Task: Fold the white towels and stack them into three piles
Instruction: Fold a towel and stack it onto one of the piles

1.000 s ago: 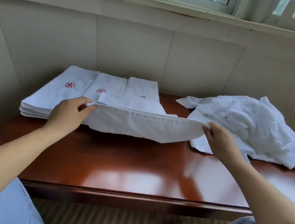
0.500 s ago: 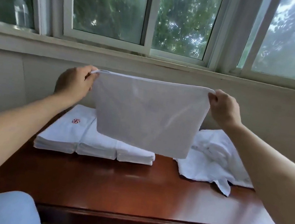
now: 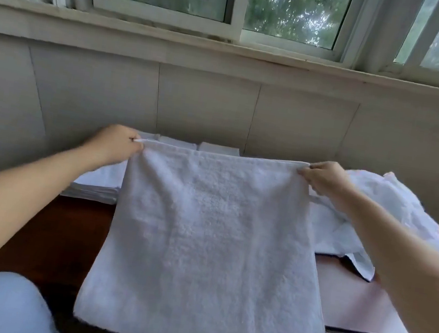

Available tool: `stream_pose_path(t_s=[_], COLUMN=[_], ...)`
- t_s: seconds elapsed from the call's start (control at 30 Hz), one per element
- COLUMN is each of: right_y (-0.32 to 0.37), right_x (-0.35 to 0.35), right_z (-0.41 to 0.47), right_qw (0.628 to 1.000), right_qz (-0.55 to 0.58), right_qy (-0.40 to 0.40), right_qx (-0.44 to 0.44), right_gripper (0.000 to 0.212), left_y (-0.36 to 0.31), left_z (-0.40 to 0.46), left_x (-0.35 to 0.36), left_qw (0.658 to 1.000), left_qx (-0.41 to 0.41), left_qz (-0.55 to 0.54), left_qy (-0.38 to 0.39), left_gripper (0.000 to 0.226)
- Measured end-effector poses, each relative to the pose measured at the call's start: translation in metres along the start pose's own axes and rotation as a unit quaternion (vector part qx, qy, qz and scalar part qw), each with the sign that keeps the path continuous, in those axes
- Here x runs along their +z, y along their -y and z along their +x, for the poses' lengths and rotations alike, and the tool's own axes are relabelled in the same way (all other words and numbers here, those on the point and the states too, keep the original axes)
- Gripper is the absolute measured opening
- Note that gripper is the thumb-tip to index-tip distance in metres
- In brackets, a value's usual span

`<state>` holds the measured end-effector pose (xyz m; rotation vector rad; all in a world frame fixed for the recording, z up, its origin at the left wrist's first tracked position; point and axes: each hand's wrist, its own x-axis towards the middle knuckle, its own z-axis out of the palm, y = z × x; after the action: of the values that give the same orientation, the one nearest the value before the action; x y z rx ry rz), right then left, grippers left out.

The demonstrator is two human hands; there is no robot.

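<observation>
A white towel (image 3: pixel 209 249) hangs over the dark tabletop (image 3: pixel 61 243). The left hand (image 3: pixel 115 144) and right hand (image 3: pixel 324 178) pinch its top corners with their fingers. Behind lie folded towels (image 3: pixel 97 186) and a messy towel heap (image 3: pixel 392 216).

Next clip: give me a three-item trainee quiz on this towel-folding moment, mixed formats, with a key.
1. True or false: both the left hand and the right hand pinch the top corners of the held towel.
2. Multiple choice: the unfolded towel heap lies A) left of the held towel, B) right of it, C) on the person's lap.
3. Fill in: the folded towel stacks sit at the back left of the ___, against the wall.

Key: 1 true; 2 B; 3 table.
</observation>
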<state>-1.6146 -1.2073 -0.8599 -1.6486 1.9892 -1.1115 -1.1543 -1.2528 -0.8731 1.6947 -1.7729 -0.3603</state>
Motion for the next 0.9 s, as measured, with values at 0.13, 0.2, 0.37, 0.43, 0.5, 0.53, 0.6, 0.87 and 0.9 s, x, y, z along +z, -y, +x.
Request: stream_pose_path(t_s=[0.13, 0.2, 0.37, 0.43, 0.5, 0.53, 0.6, 0.87, 0.9], right_y=[-0.060, -0.073, -0.075, -0.074, -0.073, -0.073, -0.072, -0.060, -0.060], right_x=[0.070, 0.090, 0.103, 0.101, 0.096, 0.093, 0.085, 0.041, 0.034], right_z=[0.020, 0.028, 0.042, 0.040, 0.036, 0.032, 0.024, -0.033, -0.042], right_qw=[0.994, 0.987, 0.955, 0.944, 0.938, 0.936, 0.929, 0.905, 0.901], right_qz=[0.027, 0.091, 0.247, 0.280, 0.294, 0.301, 0.314, 0.332, 0.332], right_qy=[0.072, 0.068, 0.077, 0.086, 0.096, 0.099, 0.108, 0.139, 0.150], right_qx=[0.080, 0.118, 0.147, 0.151, 0.154, 0.156, 0.163, 0.226, 0.235], right_gripper=[0.035, 0.019, 0.013, 0.015, 0.015, 0.013, 0.010, 0.024, 0.026], left_y=[0.037, 0.042, 0.040, 0.042, 0.045, 0.046, 0.049, 0.049, 0.048], left_z=[0.009, 0.014, 0.028, 0.030, 0.029, 0.028, 0.023, -0.029, -0.040], left_x=[0.061, 0.078, 0.090, 0.089, 0.085, 0.082, 0.075, 0.031, 0.025], left_qw=[0.996, 0.990, 0.969, 0.959, 0.944, 0.936, 0.921, 0.864, 0.863], left_qx=[-0.050, -0.080, -0.126, -0.142, -0.164, -0.174, -0.191, -0.261, -0.264], left_qz=[-0.014, -0.076, -0.198, -0.236, -0.274, -0.289, -0.315, -0.381, -0.374], left_qy=[0.070, 0.087, 0.073, 0.073, 0.088, 0.099, 0.126, 0.201, 0.216], left_gripper=[0.026, 0.021, 0.012, 0.011, 0.008, 0.006, 0.007, 0.029, 0.032])
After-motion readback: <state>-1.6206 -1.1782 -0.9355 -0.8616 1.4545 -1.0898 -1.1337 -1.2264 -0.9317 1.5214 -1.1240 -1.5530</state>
